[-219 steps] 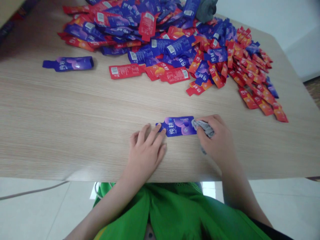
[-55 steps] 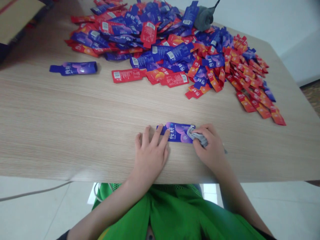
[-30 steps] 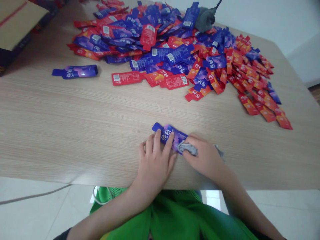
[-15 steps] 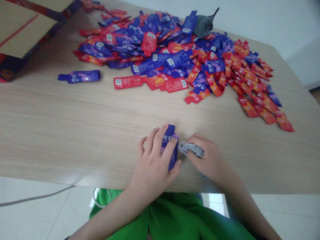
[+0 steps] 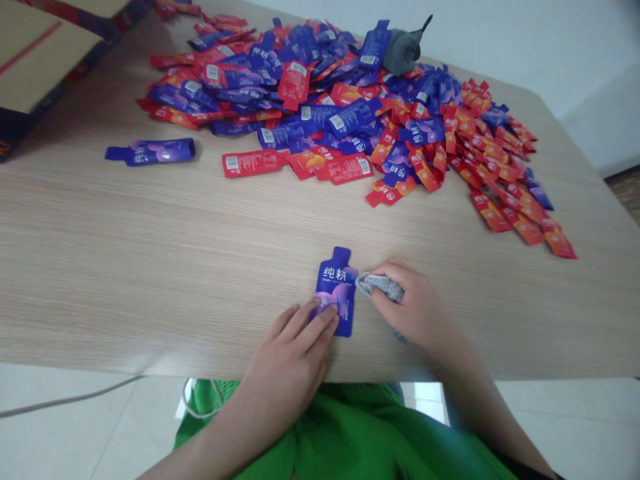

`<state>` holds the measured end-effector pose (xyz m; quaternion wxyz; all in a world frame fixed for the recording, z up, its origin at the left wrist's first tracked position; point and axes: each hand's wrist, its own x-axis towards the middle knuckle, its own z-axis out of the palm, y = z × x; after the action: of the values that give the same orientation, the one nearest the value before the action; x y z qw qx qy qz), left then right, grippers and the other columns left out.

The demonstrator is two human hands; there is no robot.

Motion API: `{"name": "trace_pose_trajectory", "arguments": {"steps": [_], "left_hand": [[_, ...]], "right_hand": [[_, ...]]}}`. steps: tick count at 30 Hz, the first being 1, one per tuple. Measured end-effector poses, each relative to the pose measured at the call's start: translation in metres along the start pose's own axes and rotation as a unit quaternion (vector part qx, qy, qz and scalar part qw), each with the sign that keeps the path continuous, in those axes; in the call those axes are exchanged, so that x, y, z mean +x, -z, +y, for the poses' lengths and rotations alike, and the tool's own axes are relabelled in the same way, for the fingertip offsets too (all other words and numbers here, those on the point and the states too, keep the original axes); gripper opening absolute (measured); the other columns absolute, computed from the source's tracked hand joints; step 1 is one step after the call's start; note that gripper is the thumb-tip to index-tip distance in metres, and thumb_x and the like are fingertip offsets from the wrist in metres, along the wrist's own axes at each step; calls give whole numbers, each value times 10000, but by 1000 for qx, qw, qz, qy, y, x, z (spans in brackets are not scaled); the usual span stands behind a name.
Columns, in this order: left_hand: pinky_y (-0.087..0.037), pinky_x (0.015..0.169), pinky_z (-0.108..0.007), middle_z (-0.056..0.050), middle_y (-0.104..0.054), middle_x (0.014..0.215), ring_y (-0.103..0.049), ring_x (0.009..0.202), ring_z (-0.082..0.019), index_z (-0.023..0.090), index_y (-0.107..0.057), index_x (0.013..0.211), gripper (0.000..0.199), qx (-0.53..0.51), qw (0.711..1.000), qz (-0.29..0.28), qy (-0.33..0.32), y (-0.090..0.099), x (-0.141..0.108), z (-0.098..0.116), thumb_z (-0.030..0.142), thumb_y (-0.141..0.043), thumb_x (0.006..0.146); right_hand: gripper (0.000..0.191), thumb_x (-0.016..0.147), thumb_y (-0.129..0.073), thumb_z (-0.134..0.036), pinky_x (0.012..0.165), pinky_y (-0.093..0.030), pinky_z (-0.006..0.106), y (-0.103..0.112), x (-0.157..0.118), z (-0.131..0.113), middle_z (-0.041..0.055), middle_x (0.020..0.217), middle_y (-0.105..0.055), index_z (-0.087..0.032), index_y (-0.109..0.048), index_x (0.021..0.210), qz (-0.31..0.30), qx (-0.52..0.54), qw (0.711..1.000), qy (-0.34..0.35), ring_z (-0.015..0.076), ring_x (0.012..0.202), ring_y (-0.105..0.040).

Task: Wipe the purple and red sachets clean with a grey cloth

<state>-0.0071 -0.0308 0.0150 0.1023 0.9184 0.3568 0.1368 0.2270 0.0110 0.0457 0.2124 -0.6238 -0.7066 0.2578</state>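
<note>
A blue pouch [image 5: 337, 275] with a narrow neck lies flat near the table's front edge, its neck pointing away from me. My left hand [image 5: 295, 350] rests its outstretched fingertips on the lower left part of the pouch and holds nothing. Just right of the pouch, my right hand [image 5: 413, 307] is closed around a bunched grey cloth [image 5: 383, 285]. One end of the cloth reaches close to the pouch's right edge; I cannot tell whether they touch.
A large heap of red and blue pouches [image 5: 300, 87] covers the back of the table [image 5: 150, 253]. A dark grey bundle [image 5: 401, 52] sits on the heap. One blue pouch [image 5: 160, 151] lies apart at left, near a cardboard box [image 5: 45, 53]. A cable [image 5: 70, 400] runs below the front edge.
My left hand has slid back towards me and left, uncovering the pouch's neck and printed upper part. My right hand still grips the cloth in nearly the same spot. The view has shifted slightly.
</note>
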Motion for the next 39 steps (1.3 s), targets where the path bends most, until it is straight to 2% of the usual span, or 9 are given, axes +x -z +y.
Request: {"name": "trace_pose_trajectory", "arguments": {"steps": [4,9,11,15,20,25,29,34,39], "left_hand": [[-453,1022,-492,-52,-650,1376,-562,1284,-287,162,-624,1284,394,-12,1000,16,21,3,1,-12,163,-473,919],[-470,934,-440,-49,-752,1138,-657,1130,-242,188,-716,960,237,-54,986,151,47,15,9,-31,105,-515,867],[-463,907,-439,-58,-744,1165,-653,1127,-252,190,-714,1010,240,-37,981,179,65,14,9,-29,114,-521,889],[-446,941,-474,-152,-650,1348,-574,1242,-330,104,-575,1353,435,36,986,109,121,2,3,-15,309,-515,974],[-374,1090,-453,-57,-476,1554,-410,1437,-289,193,-446,1492,498,49,993,20,103,-12,1,-22,362,-384,1028],[-282,1194,-515,-17,-387,1607,-304,1501,-290,231,-378,1537,513,45,991,-12,122,-12,26,-41,337,-339,1037],[-253,1209,-579,-22,-331,1632,-263,1517,-302,232,-321,1560,533,37,990,-37,128,-10,45,-48,325,-340,1036],[-285,1190,-601,-40,-358,1621,-296,1504,-305,235,-344,1548,528,25,992,-50,117,-7,49,-53,304,-388,1026],[-277,1189,-600,-50,-367,1617,-299,1502,-312,237,-353,1545,522,31,993,-27,111,-10,46,-56,285,-385,1026]], "right_hand": [[114,803,-570,-129,746,-442,311,0,0,-1,12,859,-635,-207,-642,846,2,-5,1000,6,172,817,-602],[119,796,-573,-132,736,-444,312,0,2,-4,12,858,-644,-215,-642,846,10,-12,1000,8,176,818,-607],[125,798,-570,-132,746,-448,319,-3,5,-6,13,869,-647,-218,-642,854,10,-11,1000,13,179,825,-610],[125,806,-564,-139,761,-459,332,-11,11,-6,23,905,-640,-219,-630,876,40,-29,998,36,190,840,-618],[133,849,-570,-189,800,-480,354,-12,23,-4,54,980,-644,-219,-625,966,80,-58,993,66,218,898,-632],[196,910,-543,-226,806,-502,361,-14,37,-4,85,1076,-626,-203,-623,1087,78,-95,989,82,226,940,-633],[277,956,-495,-247,738,-506,342,-25,51,-4,100,1148,-592,-214,-633,1193,74,-157,980,99,228,963,-633],[291,949,-479,-209,711,-496,335,-32,67,7,96,1143,-603,-233,-690,1148,72,-193,975,86,233,968,-633],[268,902,-520,-182,697,-495,322,-19,73,29,70,1085,-621,-248,-728,1057,93,-174,980,38,208,900,-639]]}}
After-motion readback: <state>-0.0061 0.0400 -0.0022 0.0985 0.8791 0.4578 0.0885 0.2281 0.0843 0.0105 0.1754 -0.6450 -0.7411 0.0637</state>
